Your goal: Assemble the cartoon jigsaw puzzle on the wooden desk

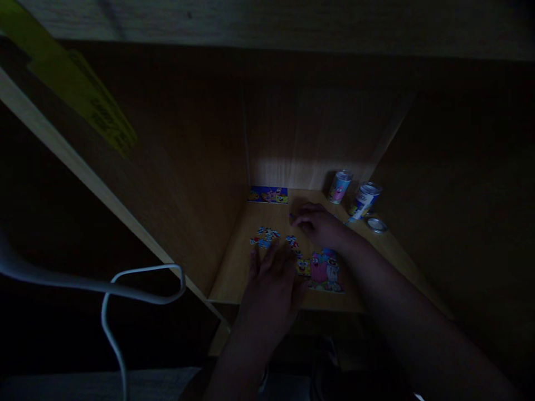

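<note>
In the dim head view, my left hand (pixel 271 278) lies palm down on the shelf with its fingers spread, touching or just above the near edge of some loose jigsaw pieces (pixel 267 236). My right hand (pixel 317 223) is beyond it, thumb and fingers pinched on a small dark-blue puzzle piece (pixel 291 215). A few more pieces (pixel 291 241) lie between the hands. Below my right wrist is a partly assembled cartoon puzzle (pixel 320 270), with pink and yellow figures; my left hand covers its left side.
At the back lies a blue cartoon picture strip (pixel 267 195). Two printed cans (pixel 340 186) (pixel 365 200) stand at the back right, near a round metal lid (pixel 377 225). Wooden panels enclose the shelf (pixel 229 278). A white cable (pixel 142 298) and yellow tape (pixel 83 94) hang at left.
</note>
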`<state>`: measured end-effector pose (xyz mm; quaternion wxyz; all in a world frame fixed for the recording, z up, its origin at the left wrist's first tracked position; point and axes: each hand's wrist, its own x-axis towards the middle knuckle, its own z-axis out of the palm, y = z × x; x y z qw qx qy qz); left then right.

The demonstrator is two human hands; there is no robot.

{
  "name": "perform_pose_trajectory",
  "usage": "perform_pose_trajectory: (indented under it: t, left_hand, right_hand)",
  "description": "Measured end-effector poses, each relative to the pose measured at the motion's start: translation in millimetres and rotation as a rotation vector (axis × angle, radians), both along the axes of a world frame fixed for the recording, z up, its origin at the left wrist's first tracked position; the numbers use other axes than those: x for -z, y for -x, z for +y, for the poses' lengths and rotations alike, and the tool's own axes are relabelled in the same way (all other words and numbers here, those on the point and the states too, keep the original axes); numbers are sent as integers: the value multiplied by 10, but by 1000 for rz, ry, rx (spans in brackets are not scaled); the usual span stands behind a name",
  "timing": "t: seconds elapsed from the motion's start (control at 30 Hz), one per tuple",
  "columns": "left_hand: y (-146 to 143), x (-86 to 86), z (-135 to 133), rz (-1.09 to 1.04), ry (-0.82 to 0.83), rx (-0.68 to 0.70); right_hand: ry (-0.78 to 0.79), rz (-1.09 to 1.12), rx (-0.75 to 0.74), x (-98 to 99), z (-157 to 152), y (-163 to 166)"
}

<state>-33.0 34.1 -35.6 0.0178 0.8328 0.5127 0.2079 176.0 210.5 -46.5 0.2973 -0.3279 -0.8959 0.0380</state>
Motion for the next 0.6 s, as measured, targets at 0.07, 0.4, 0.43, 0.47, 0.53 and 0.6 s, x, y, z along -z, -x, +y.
perform_pose_trajectory:
  t: [0.07, 0.4, 0.43, 0.47, 0.53, 0.6]
  left_hand:
    - [-17, -11, 0, -15, 16, 29]
    - [-36, 24, 31, -7, -6, -58]
    - [-37, 30, 32, -6, -16, -67]
    - [-39, 37, 34, -4, -25, -75]
    - [-44, 51, 36, 0, -36, -91]
    - [-49, 66, 40, 5, -40, -106]
  right_hand:
    - [1, -2, -15, -11, -4, -2]
    - [8, -9, 22, 4, -21, -11]
    - [17, -2, 3, -18, -24, -12]
    - [28, 2, -13, -43, -28, -12]
    - [52, 10, -29, -94, -45, -10]
    - [80, 27, -30, -141, -72, -4]
